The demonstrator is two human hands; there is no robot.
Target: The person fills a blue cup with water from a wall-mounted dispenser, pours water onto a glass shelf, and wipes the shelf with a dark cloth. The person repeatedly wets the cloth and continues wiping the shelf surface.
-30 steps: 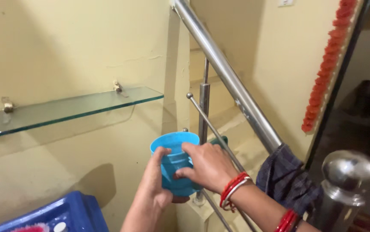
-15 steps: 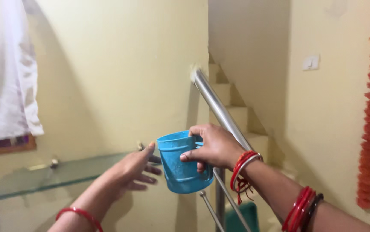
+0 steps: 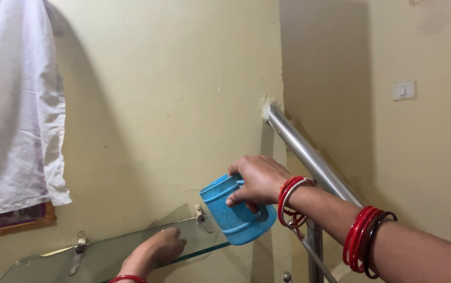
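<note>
My right hand [image 3: 257, 179] grips a blue plastic mug [image 3: 236, 212] by its handle side, holding it tilted just above the right end of a glass wall shelf [image 3: 99, 254]. Red bangles ring that wrist and forearm. My left hand [image 3: 154, 252] rests flat on top of the glass shelf, fingers closed loosely, with a red bangle at its wrist near the bottom edge. The mug's inside is hidden from me.
A steel stair handrail [image 3: 309, 157] slopes down from the wall corner behind my right arm. A white cloth [image 3: 16, 105] hangs at the upper left over a wooden frame [image 3: 13, 222]. A wall switch [image 3: 404, 90] sits at the right. Metal brackets [image 3: 200, 215] fix the shelf.
The view has swung upward along the wall. My left hand has left the mug and dropped onto the glass shelf, while my right hand keeps the mug and tilts it.
</note>
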